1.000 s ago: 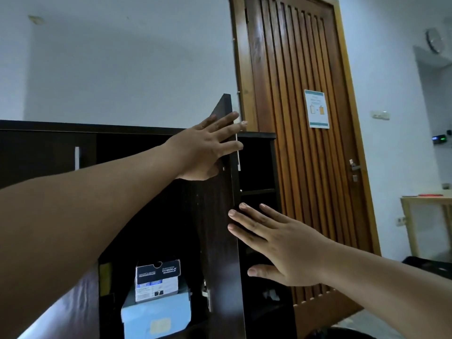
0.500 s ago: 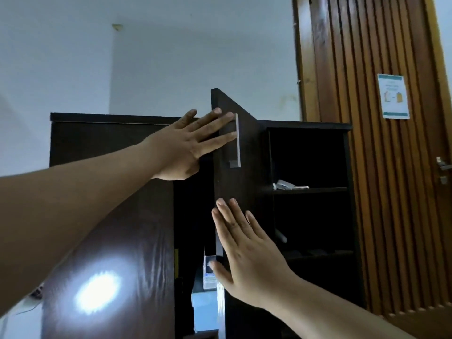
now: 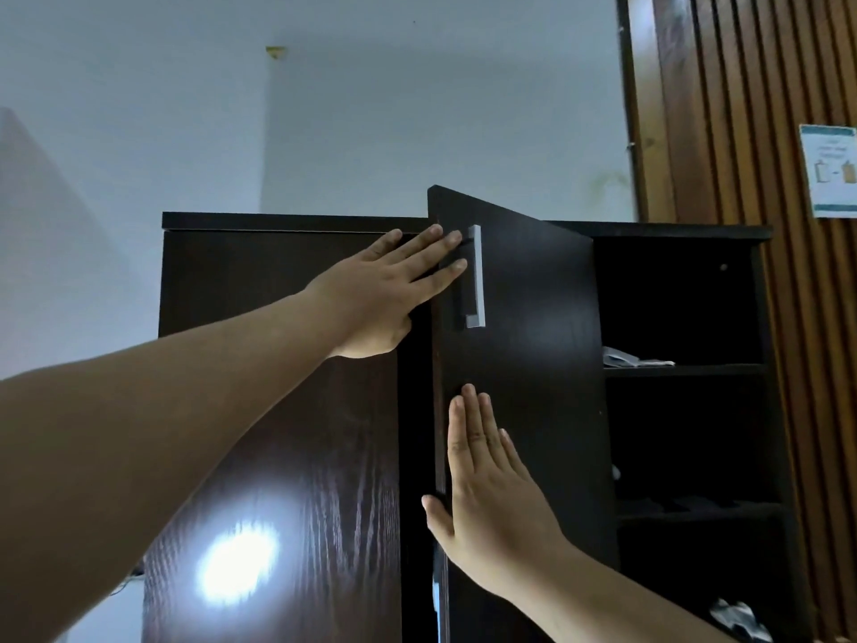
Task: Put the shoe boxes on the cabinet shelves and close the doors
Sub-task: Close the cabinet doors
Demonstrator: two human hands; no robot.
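A dark brown cabinet [image 3: 297, 222] stands against the white wall. Its left door [image 3: 278, 433] is closed and reflects a bright light spot. The right door [image 3: 528, 345] is ajar by a narrow gap and carries a silver bar handle [image 3: 476, 276]. My left hand [image 3: 385, 294] lies flat, fingers spread, with its fingertips on the door's upper edge beside the handle. My right hand [image 3: 487, 489] presses flat on the lower part of the same door. A sliver of a light blue shoe box [image 3: 436, 596] shows through the gap.
Open shelves [image 3: 681, 368] on the cabinet's right side hold crumpled paper and small dark items. A slatted wooden room door [image 3: 751, 109] with a paper notice [image 3: 830, 171] stands to the right.
The right cabinet door has swung further towards closed under both hands, and the gap has narrowed. The shoe boxes inside are now almost hidden. My view has shifted left.
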